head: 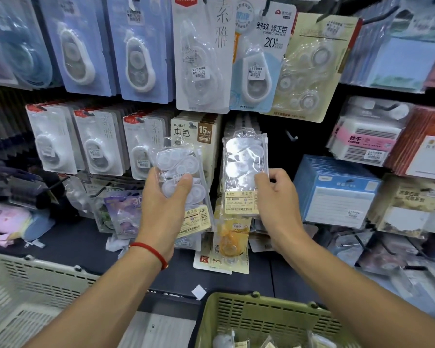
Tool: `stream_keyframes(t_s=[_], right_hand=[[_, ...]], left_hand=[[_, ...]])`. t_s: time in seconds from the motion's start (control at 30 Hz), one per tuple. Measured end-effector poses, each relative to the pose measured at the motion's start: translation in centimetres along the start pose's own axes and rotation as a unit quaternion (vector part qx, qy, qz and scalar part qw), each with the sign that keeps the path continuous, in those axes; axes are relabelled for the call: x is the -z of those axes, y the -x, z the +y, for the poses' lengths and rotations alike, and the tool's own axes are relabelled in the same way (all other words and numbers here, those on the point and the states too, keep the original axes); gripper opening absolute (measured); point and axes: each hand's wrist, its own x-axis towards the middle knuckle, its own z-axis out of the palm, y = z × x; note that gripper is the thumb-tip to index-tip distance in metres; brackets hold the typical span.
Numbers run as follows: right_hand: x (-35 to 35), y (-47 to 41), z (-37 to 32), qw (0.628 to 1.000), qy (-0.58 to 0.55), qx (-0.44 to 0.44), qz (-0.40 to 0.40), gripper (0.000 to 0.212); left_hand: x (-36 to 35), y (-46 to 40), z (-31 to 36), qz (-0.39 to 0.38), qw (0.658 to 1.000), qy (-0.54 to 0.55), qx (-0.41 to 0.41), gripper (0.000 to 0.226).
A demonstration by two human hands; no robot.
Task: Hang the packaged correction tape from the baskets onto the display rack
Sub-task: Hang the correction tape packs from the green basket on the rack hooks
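Nearest to me, at the bottom of the frame, sit two baskets: a green basket [261, 320] at lower centre with a few clear packs in its bottom, and a beige basket [30, 292] at lower left. Both stand in front of a dark shelf [86, 242] that carries loose packs.

My forearms reach up from the bottom corners. A red string [151, 251] circles my left wrist. My left hand [161, 204], at centre frame, has its fingers and thumb curled round a clear pack [178, 177] of white correction tapes, tilted a little, with its yellow label at the lower end. My right hand [274, 194], just right of centre, pinches a second clear pack [244, 167] by its right edge; that pack is held upright against the rack, its top hole at a peg, though I cannot tell if it is on the peg.

Behind the hands is the display rack [274, 126], its rows hung with carded correction tapes: white cards at mid left, blue cards at upper left, a tall white card [201, 54] at top centre. Notepads [337, 192] fill the right side.
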Motion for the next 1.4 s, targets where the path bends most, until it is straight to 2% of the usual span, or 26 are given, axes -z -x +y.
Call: stream_keyframes(t_s=[0.17, 0.33, 0.37, 0.47, 0.5, 0.57, 0.63, 0.67, 0.77, 0.9, 1.03, 1.4], right_hand=[[-0.2, 0.0, -0.1, 1.000, -0.025, -0.014, 0.001, 0.016], [-0.3, -0.1, -0.1, 0.999, -0.018, -0.024, 0.010, 0.018], [-0.2, -0.1, -0.1, 1.000, 0.003, -0.026, -0.002, 0.020], [0.5, -0.2, 0.2, 0.984, 0.176, 0.019, -0.015, 0.044], [0.6, -0.1, 0.2, 0.982, 0.186, 0.043, -0.018, 0.045], [0.3, 0.3, -0.1, 0.986, 0.129, 0.080, -0.071, 0.033], [-0.2, 0.6, -0.3, 0.983, 0.086, 0.081, -0.143, 0.022], [-0.4, 0.8, -0.2, 0.983, 0.063, 0.077, -0.152, 0.017], [-0.4, 0.6, -0.4, 0.994, -0.006, 0.054, -0.095, 0.013], [0.1, -0.1, -0.2, 0.999, -0.043, 0.014, -0.025, 0.010], [0.3, -0.3, -0.3, 0.998, -0.055, 0.001, -0.021, 0.014], [0.6, -0.6, -1.0, 0.998, -0.038, 0.045, -0.020, 0.019]], left_hand=[[0.0, 0.0, 0.1, 0.006, 1.000, -0.002, 0.003, 0.042], [0.0, 0.2, 0.5, 0.015, 1.000, -0.007, 0.015, 0.051], [0.0, 0.2, 0.5, 0.017, 1.000, -0.009, 0.019, 0.052], [-0.1, 0.1, 0.1, 0.021, 0.999, -0.038, 0.017, 0.050], [-0.1, 0.0, -0.1, 0.012, 0.999, -0.049, 0.012, 0.049], [-0.2, 0.2, -0.3, -0.036, 0.997, -0.063, 0.000, 0.049], [-0.6, 0.5, -0.4, -0.103, 0.993, -0.055, -0.002, 0.052], [-0.8, 0.7, -0.4, -0.130, 0.991, -0.044, 0.003, 0.054], [-1.3, 0.8, -0.6, -0.153, 0.987, -0.045, 0.007, 0.057], [-1.4, 1.0, -0.9, -0.177, 0.982, -0.060, 0.017, 0.064], [-1.5, 1.0, -0.9, -0.184, 0.981, -0.063, 0.003, 0.062], [-1.6, 0.5, -1.2, -0.171, 0.985, -0.019, -0.013, 0.048]])
